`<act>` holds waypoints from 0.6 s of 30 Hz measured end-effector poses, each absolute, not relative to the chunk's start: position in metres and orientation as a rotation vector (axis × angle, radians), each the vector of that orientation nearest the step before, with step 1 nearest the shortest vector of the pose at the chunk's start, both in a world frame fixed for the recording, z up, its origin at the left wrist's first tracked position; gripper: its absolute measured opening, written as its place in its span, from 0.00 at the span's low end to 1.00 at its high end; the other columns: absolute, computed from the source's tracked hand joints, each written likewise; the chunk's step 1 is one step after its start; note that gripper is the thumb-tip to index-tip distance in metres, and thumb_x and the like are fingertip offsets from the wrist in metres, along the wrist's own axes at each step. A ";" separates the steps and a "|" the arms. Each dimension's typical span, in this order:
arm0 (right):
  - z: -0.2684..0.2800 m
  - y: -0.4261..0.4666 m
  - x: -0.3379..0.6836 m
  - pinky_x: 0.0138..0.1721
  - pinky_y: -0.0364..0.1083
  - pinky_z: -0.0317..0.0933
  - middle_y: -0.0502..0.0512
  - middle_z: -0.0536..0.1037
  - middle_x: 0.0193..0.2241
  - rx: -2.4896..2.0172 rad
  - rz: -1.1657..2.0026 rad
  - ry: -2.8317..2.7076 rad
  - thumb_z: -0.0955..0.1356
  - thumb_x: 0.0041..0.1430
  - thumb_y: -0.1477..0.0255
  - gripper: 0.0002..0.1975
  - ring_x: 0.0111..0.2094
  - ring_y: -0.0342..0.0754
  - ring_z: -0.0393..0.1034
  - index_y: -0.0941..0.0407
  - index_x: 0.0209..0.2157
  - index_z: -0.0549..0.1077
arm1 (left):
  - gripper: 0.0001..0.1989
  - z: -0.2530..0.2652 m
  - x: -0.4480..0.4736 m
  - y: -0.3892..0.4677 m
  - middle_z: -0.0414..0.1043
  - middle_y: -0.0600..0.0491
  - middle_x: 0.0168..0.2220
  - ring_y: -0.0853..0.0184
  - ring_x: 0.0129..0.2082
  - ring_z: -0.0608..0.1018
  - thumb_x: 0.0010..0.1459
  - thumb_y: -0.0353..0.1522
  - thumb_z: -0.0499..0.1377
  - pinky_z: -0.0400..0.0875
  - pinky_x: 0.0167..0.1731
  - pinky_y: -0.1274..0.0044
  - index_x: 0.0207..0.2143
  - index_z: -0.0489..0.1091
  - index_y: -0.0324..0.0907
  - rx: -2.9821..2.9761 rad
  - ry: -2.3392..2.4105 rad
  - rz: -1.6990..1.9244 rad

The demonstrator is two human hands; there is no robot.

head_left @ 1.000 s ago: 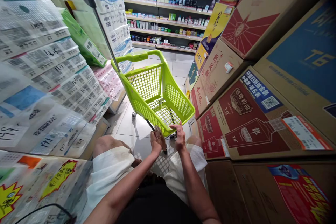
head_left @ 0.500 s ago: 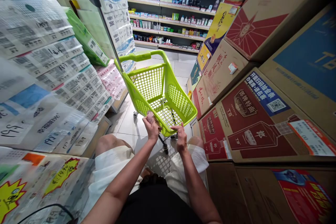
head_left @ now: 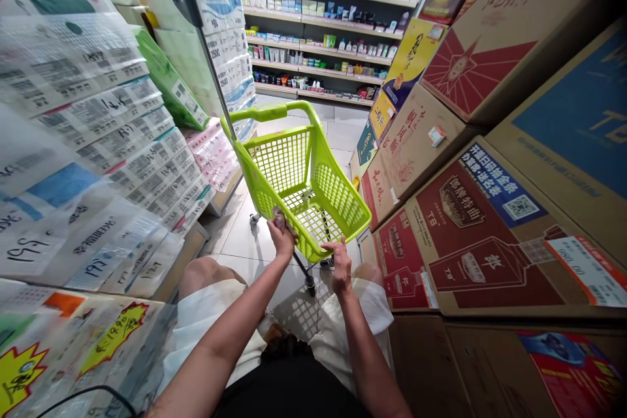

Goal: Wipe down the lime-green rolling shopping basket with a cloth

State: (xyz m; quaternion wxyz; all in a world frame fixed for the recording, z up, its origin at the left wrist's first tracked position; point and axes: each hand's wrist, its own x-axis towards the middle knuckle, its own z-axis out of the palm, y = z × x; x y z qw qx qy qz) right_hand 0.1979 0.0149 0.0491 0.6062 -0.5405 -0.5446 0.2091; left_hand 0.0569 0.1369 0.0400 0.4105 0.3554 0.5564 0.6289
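A lime-green shopping cart [head_left: 337, 192] with a lattice basket stands in front of my knees. My left hand [head_left: 283, 239] is closed at the near left rim of the basket. A small greyish-pink lump [head_left: 279, 218] shows above its fingers; what it is I cannot make out. My right hand [head_left: 340, 266] is by the near right corner, its index finger stretched left along the rim and its other fingers partly hidden. Whether that finger touches the rim is unclear. The basket's lattice floor shows, with white tiles beneath.
Wrapped tissue packs [head_left: 122, 124] are stacked high on my left. Tall cardboard cartons [head_left: 470, 228] line the right side. A shelf unit [head_left: 318, 19] with boxes and bottles stands at the back. A dark pole [head_left: 210, 59] rises from the cart's left side.
The view has shifted slightly, so cart, shelves and cartons sit a little lower and to the right. Both hands keep nearly the same places at the basket rim.
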 end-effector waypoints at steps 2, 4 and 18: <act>0.049 0.015 0.197 0.73 0.64 0.45 0.54 0.82 0.39 -1.248 0.483 -1.249 0.53 0.76 0.57 0.28 0.45 0.52 0.76 0.52 0.41 0.79 | 0.12 0.037 0.055 0.137 0.64 0.59 0.26 0.70 0.23 0.70 0.66 0.41 0.59 0.65 0.21 0.80 0.40 0.59 0.47 0.839 1.418 1.533; 0.049 0.015 0.196 0.73 0.64 0.45 0.54 0.82 0.40 -1.245 0.486 -1.259 0.53 0.76 0.57 0.27 0.45 0.52 0.76 0.51 0.42 0.79 | 0.11 0.039 0.049 0.144 0.65 0.59 0.27 0.71 0.23 0.70 0.65 0.38 0.60 0.66 0.22 0.80 0.40 0.59 0.47 0.837 1.429 1.552; 0.047 0.015 0.197 0.70 0.61 0.52 0.53 0.82 0.40 -1.236 0.475 -1.333 0.53 0.76 0.61 0.25 0.45 0.49 0.76 0.52 0.43 0.79 | 0.12 0.063 0.024 0.212 0.64 0.59 0.30 0.73 0.24 0.68 0.65 0.39 0.60 0.63 0.24 0.81 0.39 0.58 0.46 0.793 1.508 1.762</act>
